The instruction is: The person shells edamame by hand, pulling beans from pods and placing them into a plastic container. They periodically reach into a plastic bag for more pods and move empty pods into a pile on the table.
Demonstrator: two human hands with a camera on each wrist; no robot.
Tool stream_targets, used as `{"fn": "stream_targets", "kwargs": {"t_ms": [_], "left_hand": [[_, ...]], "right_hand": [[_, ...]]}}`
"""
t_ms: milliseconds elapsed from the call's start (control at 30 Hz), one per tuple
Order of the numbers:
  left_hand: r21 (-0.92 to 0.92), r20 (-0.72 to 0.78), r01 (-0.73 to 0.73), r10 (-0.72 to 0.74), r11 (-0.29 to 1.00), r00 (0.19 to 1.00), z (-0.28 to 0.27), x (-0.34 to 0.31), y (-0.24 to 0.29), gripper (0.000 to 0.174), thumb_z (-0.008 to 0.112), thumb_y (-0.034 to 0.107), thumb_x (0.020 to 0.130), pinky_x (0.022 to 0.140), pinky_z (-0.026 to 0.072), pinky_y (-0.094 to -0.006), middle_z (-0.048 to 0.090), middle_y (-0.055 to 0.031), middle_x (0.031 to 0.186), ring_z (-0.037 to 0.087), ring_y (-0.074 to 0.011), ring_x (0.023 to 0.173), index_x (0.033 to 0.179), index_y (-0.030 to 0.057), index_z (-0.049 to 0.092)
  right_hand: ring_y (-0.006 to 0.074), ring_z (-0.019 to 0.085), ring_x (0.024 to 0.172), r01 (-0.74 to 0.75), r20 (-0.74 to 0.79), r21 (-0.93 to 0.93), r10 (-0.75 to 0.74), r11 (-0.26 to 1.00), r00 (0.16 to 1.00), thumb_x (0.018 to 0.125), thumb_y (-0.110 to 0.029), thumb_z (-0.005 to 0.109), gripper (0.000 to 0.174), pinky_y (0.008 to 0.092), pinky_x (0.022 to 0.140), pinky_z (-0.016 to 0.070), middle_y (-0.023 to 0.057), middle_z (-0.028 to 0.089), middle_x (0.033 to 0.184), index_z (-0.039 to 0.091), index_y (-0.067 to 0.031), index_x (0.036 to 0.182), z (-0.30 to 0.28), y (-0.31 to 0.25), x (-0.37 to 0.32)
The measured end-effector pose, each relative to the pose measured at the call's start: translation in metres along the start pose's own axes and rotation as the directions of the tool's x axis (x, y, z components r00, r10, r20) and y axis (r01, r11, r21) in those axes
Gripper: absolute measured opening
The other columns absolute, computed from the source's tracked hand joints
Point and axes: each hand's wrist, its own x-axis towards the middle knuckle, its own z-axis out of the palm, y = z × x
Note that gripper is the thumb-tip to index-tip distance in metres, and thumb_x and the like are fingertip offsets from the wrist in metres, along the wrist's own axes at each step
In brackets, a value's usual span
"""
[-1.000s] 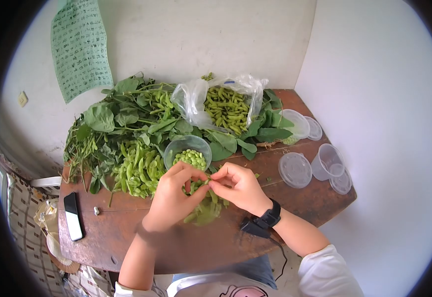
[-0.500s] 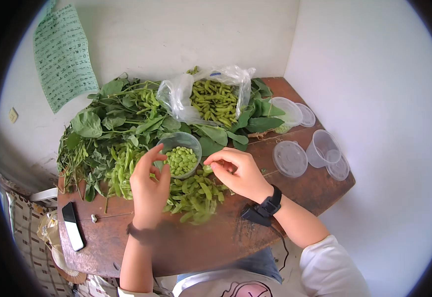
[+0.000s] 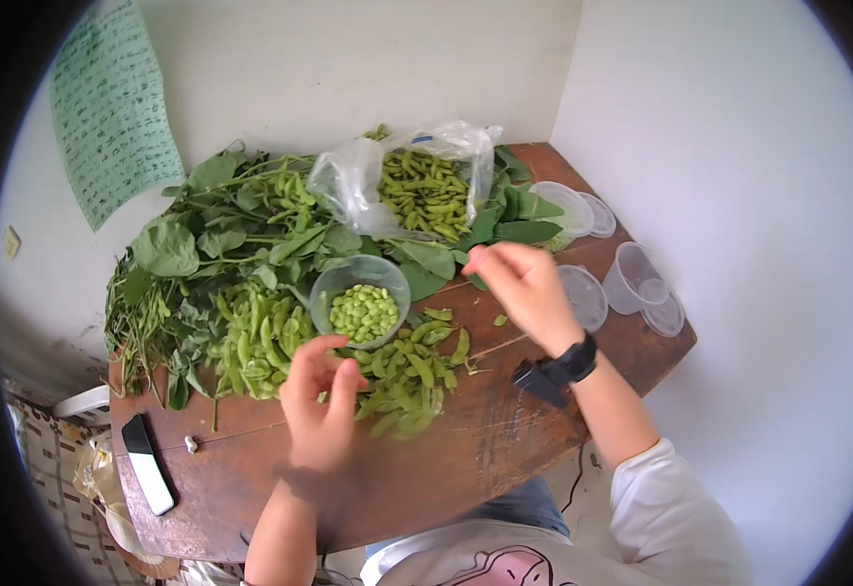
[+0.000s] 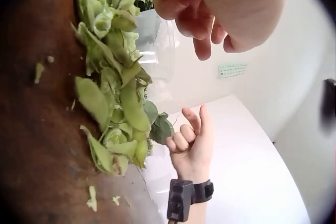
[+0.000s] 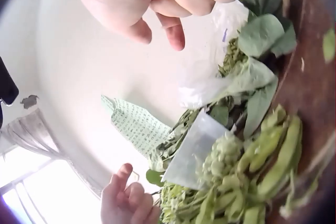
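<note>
My left hand (image 3: 319, 400) hovers at the near side of a clear plastic tub (image 3: 318, 301), fingers loosely bent, thumb apart, nothing between them. Shelled green soybeans (image 3: 364, 313) lie in the tub. Lifted to the right of it is my right hand (image 3: 534, 293); in the right wrist view its thumb and forefinger (image 5: 175, 36) stand apart with nothing held. Below the hands a heap of soybean pods (image 3: 417, 371), some split, spreads in front of the tub. More plump pods (image 3: 260, 332) are piled at the tub's left.
Behind, a clear plastic bag (image 3: 343, 186) holds many pods (image 3: 425, 190) among leafy soybean stalks (image 3: 168, 249). Clear cups (image 3: 627, 278) and lids (image 3: 583, 298) lie on the right of the wooden table (image 3: 446, 488). A phone (image 3: 149, 467) and a small white object (image 3: 191, 444) are at left.
The hands met over the pods at first, then parted. My right hand has swung right and away from me; my left has drawn back toward me from beside the tub.
</note>
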Motion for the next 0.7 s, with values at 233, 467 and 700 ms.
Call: {"fn": "stream_targets", "kwargs": {"t_ms": [233,467,700], "left_hand": [[0.11,-0.013,-0.045,0.047,0.993,0.999,0.0,0.0,0.004,0.022,0.06,0.008,0.097,0.058,0.0463,-0.0212,0.065,-0.0029,0.07,0.064,-0.0087,0.064,0.118,0.0014,0.058],[0.113,-0.086,-0.032,0.042,0.993,0.995,-0.003,0.0,0.01,0.02,0.059,0.011,0.099,0.056,0.0449,-0.0208,0.066,-0.0037,0.068,0.063,-0.0085,0.061,0.116,0.0008,0.058],[0.141,-0.166,-0.04,0.063,0.989,0.984,-0.002,-0.001,0.011,0.018,0.062,0.009,0.096,0.055,0.0441,-0.0217,0.069,-0.0052,0.075,0.062,-0.0078,0.06,0.112,0.0018,0.06]], "right_hand": [[0.0179,0.057,0.055,0.086,0.058,-0.542,-0.064,0.836,0.996,0.083,-0.022,0.073,0.016,0.0342,0.053,0.0443,0.0079,0.064,0.065,0.075,-0.0078,0.09,-0.011,-0.021,0.074],[0.035,0.07,0.085,0.04,0.128,-0.844,0.128,0.535,0.983,0.077,-0.018,0.072,0.015,0.0449,0.076,0.0564,0.0174,0.072,0.085,0.075,-0.0036,0.082,0.025,0.026,0.097],[0.0342,0.071,0.081,0.078,-0.012,-0.666,-0.114,0.742,0.993,0.079,-0.015,0.072,0.016,0.0412,0.075,0.0566,0.0167,0.072,0.084,0.07,-0.0002,0.083,0.016,0.014,0.085]]}}
